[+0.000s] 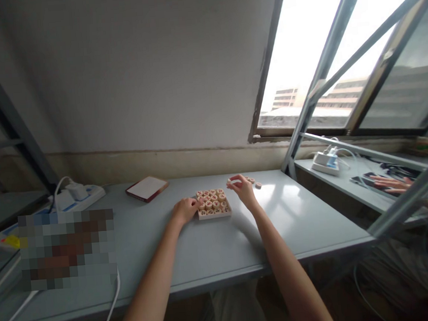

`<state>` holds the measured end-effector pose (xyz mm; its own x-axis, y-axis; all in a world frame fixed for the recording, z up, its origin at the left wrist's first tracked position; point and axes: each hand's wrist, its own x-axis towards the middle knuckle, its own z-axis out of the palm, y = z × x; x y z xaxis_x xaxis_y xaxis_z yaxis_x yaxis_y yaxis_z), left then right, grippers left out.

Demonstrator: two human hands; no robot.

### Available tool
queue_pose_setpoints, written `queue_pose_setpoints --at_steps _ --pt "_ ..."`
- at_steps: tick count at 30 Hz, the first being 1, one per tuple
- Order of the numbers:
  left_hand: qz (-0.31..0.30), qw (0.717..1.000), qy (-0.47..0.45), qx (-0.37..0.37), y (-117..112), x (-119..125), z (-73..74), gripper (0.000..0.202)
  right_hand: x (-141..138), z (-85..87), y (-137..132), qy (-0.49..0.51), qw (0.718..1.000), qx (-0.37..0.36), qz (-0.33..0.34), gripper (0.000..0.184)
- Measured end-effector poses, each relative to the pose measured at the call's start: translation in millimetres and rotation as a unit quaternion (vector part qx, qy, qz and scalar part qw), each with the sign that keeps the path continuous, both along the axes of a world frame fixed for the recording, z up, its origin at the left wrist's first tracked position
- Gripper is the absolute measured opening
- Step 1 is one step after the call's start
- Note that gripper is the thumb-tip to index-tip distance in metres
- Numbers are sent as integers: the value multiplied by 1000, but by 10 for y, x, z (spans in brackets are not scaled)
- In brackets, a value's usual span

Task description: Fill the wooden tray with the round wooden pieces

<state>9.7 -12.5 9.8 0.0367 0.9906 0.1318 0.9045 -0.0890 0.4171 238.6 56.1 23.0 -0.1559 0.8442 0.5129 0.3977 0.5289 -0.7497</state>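
A shallow open box (215, 216) on the desk holds rows of round wooden xiangqi pieces (215, 204), marked with red and dark characters. My left hand (186, 210) is at the box's left side, its curled fingers closed on the edge beside the pieces. Just past the box's upper right corner, my right hand (243, 188) is raised above the desk, thumb and forefinger pinching one xiangqi piece (229, 181). Beyond that hand, a few loose pieces (258, 185) lie on the desk, some partly hidden by it.
On the grey desk (214, 259), a flat box lid (147, 188) lies back left. A power strip (87, 195) and cables occupy the left side, near a blurred-out patch. Metal frame posts (292, 149) rise at right. Another person's hand (391, 183) rests at the neighbouring desk.
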Motion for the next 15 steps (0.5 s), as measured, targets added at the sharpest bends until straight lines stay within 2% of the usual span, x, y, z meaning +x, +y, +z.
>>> queue_pose_setpoints --at_steps 4,7,10,15 --pt "-2 1000 -8 -6 17 0 3 62 -85 -31 -256 57 998 4 -29 33" --pt "-1 1000 0 -10 23 7 15 63 -74 -120 -417 2 999 24 -41 32" --pt "1 1000 4 -10 15 11 27 63 -59 -180 -491 -75 996 44 -34 21" --pt "-1 1000 1 -7 -4 6 20 62 -66 -179 -478 -76 995 34 -48 18"
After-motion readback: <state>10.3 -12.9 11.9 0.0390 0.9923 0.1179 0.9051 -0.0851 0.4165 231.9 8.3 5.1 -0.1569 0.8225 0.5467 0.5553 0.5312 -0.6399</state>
